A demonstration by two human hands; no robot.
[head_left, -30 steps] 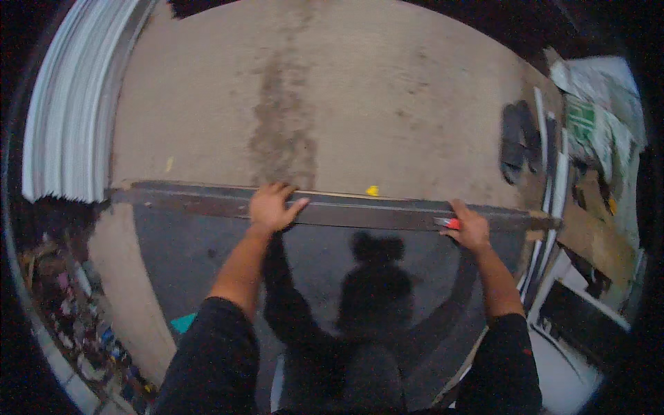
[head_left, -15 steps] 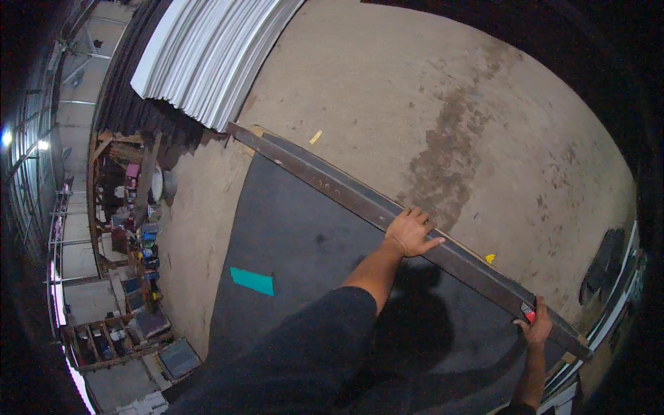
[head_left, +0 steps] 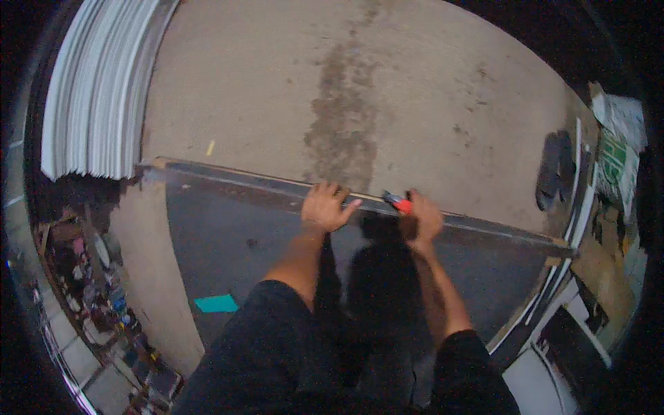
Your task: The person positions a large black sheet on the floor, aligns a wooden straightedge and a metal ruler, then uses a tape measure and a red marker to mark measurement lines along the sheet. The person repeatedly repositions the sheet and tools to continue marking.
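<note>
Left hand: spread wide on the bar
Right hand: curled round the tool, at the bar
Tool: likely light, hard; hold the red end
Bar: likely stiff, heavy; press its middle

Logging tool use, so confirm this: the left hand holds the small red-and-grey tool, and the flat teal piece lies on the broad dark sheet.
Wrong hand: in the head view, the right hand holds the small red-and-grey tool. The rest stands.
</note>
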